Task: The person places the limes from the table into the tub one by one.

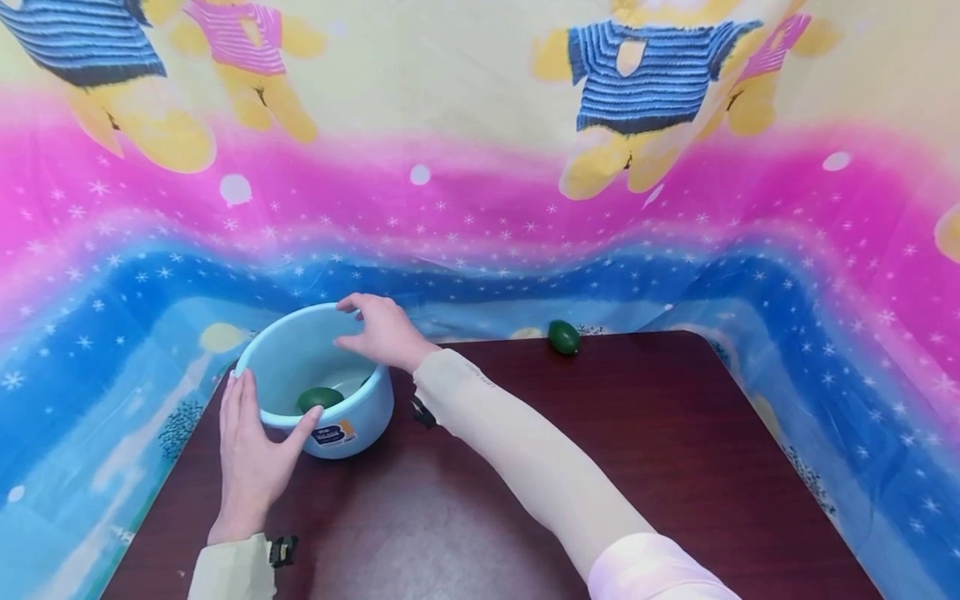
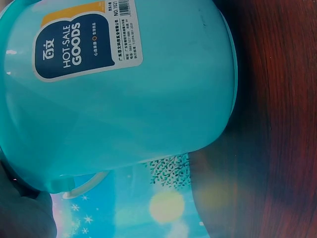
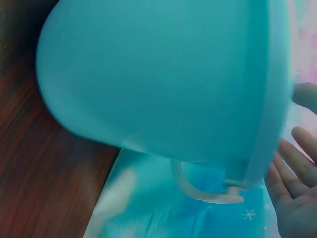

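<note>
A light blue plastic bucket with a printed label stands at the left of the table. In the head view, my left hand holds its near left side, fingers along the outer wall and thumb at the front rim. My right hand reaches over the right rim, thumb and fingers spread apart. In the right wrist view, the fingers lie loosely beside the rim. Inside the bucket lies a dark green oval fruit; a sliver of another green one shows by the right wall.
Another dark green oval fruit lies at the back edge of the dark red-brown table. A printed cloth with bears and snowflakes surrounds the table at the back and sides. The bucket's pale handle hangs at its far side.
</note>
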